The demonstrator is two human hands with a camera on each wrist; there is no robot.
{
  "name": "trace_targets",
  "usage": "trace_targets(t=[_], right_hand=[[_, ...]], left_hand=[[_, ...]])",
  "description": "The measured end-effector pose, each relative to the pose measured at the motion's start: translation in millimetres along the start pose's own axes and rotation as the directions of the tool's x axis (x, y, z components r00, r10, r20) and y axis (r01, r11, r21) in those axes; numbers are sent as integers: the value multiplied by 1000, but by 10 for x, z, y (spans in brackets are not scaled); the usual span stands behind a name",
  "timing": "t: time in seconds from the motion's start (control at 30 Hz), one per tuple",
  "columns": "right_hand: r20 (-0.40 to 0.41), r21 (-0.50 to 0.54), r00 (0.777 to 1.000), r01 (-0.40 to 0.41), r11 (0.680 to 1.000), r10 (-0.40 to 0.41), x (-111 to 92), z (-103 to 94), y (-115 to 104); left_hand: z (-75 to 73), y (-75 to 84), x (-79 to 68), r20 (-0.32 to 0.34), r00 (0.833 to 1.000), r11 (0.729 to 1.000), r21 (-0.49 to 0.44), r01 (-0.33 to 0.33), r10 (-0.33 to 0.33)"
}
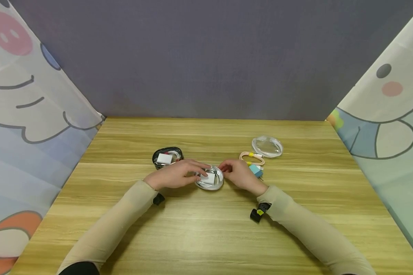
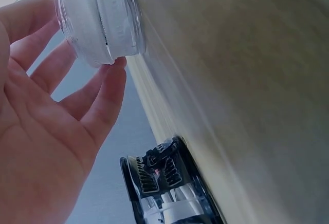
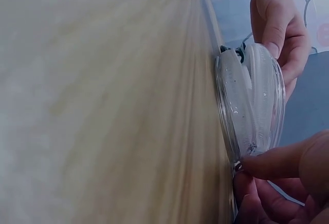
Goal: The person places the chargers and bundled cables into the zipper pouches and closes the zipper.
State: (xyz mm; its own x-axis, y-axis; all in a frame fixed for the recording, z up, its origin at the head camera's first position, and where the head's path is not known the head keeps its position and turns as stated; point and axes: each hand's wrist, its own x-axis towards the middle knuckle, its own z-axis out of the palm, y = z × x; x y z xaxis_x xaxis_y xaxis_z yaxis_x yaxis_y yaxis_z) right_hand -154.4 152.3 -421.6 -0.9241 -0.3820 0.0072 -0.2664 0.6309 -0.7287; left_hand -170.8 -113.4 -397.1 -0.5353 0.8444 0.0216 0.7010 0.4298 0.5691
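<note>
A small round clear zip case [image 1: 210, 187] lies on the table between both hands, with a white charger [image 1: 207, 178] showing through it. My left hand [image 1: 177, 173] holds the case from its left side, fingers over the top and far side, thumb at the near side. At its right edge my right hand [image 1: 239, 173] pinches the zipper pull [image 3: 239, 167] between thumb and forefinger. In the right wrist view, the case [image 3: 264, 95] has its zipper parted at the far end, where something dark green shows. The left wrist view shows fingertips touching the case wall [image 2: 92, 34].
An oval black-rimmed case [image 1: 155, 157] holding a white adapter [image 1: 164, 159] stands behind the left hand. Beyond the right hand lie a peach cable [image 1: 242, 156] with yellow ties, a blue adapter [image 1: 256, 171] and another round clear case [image 1: 278, 152]. A grey panel [image 1: 206, 61] rises at the back.
</note>
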Motion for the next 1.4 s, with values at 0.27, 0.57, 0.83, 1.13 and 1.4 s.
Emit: trace_targets(t=[0.27,0.57,0.83,1.13,1.4], right_hand=[[12,-60,1000,16,998,-15,19,3,6],[45,-131,999,11,991,-6,35,-6,-56],[58,-174,998,12,985,-2,59,-4,-63],[78,-82,997,-8,997,15,53,-11,-53],[134,33,989,-61,998,56,75,-8,-35]], left_hand=[[6,-2,-4,3,1000,1000,-8,4,-4],[5,1,-16,7,1000,1000,-6,16,-16],[19,-8,-15,9,1000,1000,-7,22,-22],[29,-17,-38,7,1000,1000,-17,23,-22],[40,-31,56,52,998,1000,-3,-22,22]])
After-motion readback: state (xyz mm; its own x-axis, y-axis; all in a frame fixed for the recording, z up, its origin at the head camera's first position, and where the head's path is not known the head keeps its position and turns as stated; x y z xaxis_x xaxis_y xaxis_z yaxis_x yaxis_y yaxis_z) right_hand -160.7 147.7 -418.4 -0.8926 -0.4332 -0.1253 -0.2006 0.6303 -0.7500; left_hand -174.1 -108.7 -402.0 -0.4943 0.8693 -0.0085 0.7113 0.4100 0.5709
